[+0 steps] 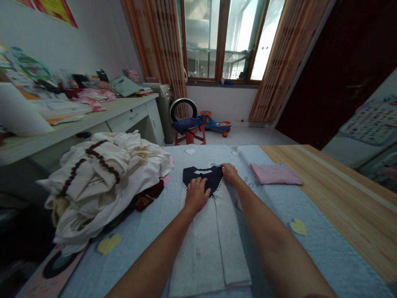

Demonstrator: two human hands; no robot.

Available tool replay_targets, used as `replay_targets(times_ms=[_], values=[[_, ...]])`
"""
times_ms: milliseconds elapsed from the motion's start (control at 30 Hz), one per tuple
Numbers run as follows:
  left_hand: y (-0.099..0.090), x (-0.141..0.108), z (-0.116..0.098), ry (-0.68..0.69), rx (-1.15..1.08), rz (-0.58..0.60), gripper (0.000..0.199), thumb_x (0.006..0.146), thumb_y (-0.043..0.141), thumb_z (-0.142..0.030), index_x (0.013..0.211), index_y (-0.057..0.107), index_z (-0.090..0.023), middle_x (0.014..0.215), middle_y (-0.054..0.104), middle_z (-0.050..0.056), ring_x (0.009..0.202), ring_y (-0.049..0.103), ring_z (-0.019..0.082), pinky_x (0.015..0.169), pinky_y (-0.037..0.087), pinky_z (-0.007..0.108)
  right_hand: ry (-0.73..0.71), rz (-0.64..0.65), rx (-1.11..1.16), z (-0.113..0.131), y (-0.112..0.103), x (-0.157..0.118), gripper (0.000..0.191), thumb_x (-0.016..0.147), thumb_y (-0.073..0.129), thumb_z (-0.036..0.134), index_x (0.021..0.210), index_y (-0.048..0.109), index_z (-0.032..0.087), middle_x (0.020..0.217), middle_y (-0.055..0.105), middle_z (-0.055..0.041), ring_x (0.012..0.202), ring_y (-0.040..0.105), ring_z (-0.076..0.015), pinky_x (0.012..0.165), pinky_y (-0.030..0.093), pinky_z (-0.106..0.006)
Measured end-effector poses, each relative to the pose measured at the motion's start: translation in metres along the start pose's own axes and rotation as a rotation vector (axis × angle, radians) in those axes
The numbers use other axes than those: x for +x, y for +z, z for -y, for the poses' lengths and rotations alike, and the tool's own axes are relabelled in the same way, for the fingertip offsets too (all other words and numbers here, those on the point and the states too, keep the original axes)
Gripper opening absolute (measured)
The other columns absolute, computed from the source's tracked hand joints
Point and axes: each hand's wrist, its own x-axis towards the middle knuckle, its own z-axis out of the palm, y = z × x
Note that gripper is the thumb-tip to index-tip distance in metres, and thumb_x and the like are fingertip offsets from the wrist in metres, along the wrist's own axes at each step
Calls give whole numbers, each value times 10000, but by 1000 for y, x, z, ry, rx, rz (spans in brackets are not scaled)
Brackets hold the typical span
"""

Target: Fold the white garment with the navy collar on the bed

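Observation:
A white garment with a dark navy collar lies folded lengthwise on the light blue cloth. My left hand rests on the garment's collar area, its fingers spread over the dark fabric. At the collar's upper right corner, my right hand has its fingers pinched on the edge of the garment. To the right, a pink folded cloth item lies flat, apart from my hands.
A large heap of white clothes sits at the left, with dark red fabric beneath it. Wooden boards border the blue cloth on the right. Beyond stand a red stool, a toy car and a cluttered desk.

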Motion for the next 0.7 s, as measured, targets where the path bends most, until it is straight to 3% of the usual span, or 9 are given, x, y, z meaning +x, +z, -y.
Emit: replay_targets(times_ms=[200,367,533,700], values=[[2,-1,0,7,4,0,524,923,568,-375,1403,497,-178,1395,531,128,1265,463,298,1055,363,431,22,3,-44,3,-4,9,286,884,587,327,1143,705,299,1239,630,-86,1166,575,-260,920,447,-337],[3,-1,1,52,-20,-9,535,918,575,-346,1416,479,-177,1396,528,124,1241,496,278,1042,380,409,19,-34,-76,10,-2,7,216,901,571,282,1059,715,252,1194,621,-102,1123,575,-252,880,448,-324],[1,-2,-1,49,16,-26,501,909,574,-334,1381,527,-176,1326,575,122,1195,512,291,1031,397,428,41,-129,-91,17,5,-5,284,972,433,234,1134,663,194,1191,602,-137,1135,542,-255,912,429,-348],[2,-3,-4,-16,54,-82,474,889,600,-332,1334,582,-172,1382,544,139,1280,446,324,1096,359,474,86,-233,-77,29,6,-28,357,954,432,201,1283,570,181,1263,564,-162,1163,516,-273,920,430,-368]])
